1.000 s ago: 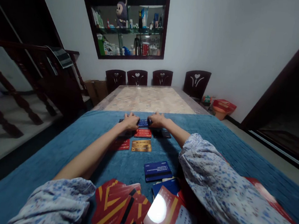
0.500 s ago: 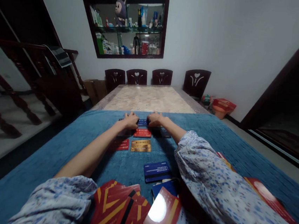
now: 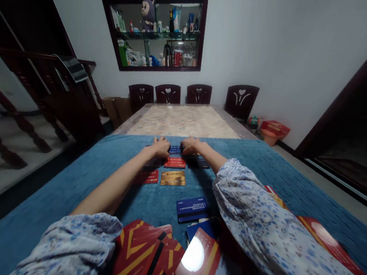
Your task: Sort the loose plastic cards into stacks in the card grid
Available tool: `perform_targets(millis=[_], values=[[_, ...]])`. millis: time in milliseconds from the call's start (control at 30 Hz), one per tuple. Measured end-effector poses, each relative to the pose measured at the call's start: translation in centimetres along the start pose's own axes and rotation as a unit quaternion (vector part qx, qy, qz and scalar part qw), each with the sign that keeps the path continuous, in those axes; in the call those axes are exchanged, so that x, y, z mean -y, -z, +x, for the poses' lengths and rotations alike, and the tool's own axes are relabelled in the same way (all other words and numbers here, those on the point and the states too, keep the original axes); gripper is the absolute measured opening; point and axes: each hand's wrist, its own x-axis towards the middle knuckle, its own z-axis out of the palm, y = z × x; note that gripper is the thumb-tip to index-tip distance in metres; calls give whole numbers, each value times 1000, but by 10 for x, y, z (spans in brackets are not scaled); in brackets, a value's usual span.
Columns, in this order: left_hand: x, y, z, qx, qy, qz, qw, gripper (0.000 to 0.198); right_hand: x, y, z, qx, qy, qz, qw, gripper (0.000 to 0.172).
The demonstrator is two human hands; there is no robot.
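Note:
Both arms stretch forward to the far rows of cards. My left hand rests at the left end of a blue card, its fingers bent. At that card's right end is my right hand, fingers curled down; whether either hand grips anything is too small to tell. Nearer lie a red card, a gold card, another red card and a dark card partly under my right wrist. A larger blue card lies closer to me.
Red and yellow cards are heaped at the front edge of the blue cloth. More red cards lie beyond my right sleeve. Dark chairs stand past the bare far part of the table.
My left hand has shifted very slightly at the blue card. My right forearm has moved a little to the left. The cards look the same.

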Motion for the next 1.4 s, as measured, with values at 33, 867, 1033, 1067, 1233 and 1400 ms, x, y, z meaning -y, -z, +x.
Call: perform_targets(millis=[33,867,1033,1067,1233,1400], values=[[0,0,0,-3,-1,1,1000,34,-1,1,-1,-1,1,-1,1000,43],[-38,10,-66,-137,-63,-3,989,47,-27,11,-103,-126,62,-33,990,25],[-60,13,-85,-145,-91,-33,985,44,-26,5,-139,-119,67,-35,990,22],[-64,13,-89,-150,-97,-40,983,42,-26,4,-146,-118,69,-34,990,21],[-88,9,-102,-168,-128,-60,976,39,-25,-5,-177,-121,70,-18,990,19],[-111,9,-118,-178,-168,-86,966,35,-28,-15,-204,-126,70,-10,989,18]])
